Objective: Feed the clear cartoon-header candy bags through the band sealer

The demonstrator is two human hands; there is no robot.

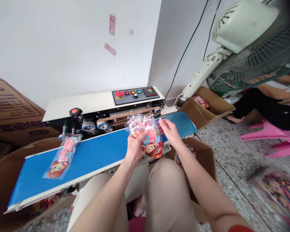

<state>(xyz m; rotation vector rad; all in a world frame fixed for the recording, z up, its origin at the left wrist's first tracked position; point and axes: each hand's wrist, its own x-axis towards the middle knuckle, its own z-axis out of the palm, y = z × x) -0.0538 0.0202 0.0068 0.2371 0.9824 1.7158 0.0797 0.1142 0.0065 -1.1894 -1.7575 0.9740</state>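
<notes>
My left hand is closed round several clear packets holding pink sticks, each with a cartoon face at the lower end. They overlap like a fan above the blue conveyor belt. Just right of them is my right hand, its fingers apart and close to the packets' edge; whether they touch is unclear. Behind the belt stands a band sealing machine with rollers and a brown band. Another packet lies on the belt's left part, its top edge at the rollers.
A control panel with a red stop button tops the machine. Cartons stand below the belt and at the right. A large fan leans in at upper right. Beyond it are a pink stool and a seated person.
</notes>
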